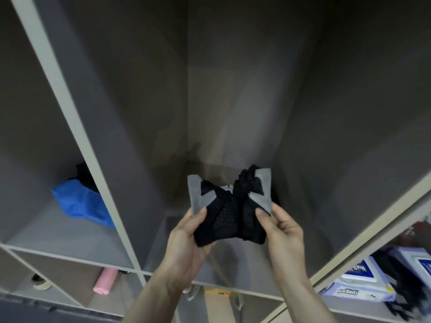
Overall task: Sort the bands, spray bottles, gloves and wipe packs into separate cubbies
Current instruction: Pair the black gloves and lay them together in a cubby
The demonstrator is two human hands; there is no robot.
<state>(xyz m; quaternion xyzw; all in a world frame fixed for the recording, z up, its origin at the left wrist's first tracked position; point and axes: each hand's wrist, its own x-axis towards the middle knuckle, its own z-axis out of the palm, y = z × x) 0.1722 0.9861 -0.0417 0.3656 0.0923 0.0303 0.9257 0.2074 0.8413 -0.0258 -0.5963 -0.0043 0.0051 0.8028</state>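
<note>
**Black mesh gloves held before the tall middle cubby**

Item in hand: one pair of black perforated-mesh gloves with grey suede-like patches, bunched together, held in the air at the mouth of the tall grey middle cubby. The left hand pinches the pair's left lower edge, thumb on a grey patch. The right hand clamps its right lower edge in the same way. Both hands are closed on the fabric.

Left upper cubby: a crumpled blue plastic-like bundle on the floor, with a dark item, too dim to identify, behind it.

Left lower cubby: a pink rolled band lying on its side.

Right lower cubby: white-and-blue wipe packs stacked, with black gloves blurred just beside them.

Bottom middle: an orange-labelled item, partly hidden behind the forearms.
</note>
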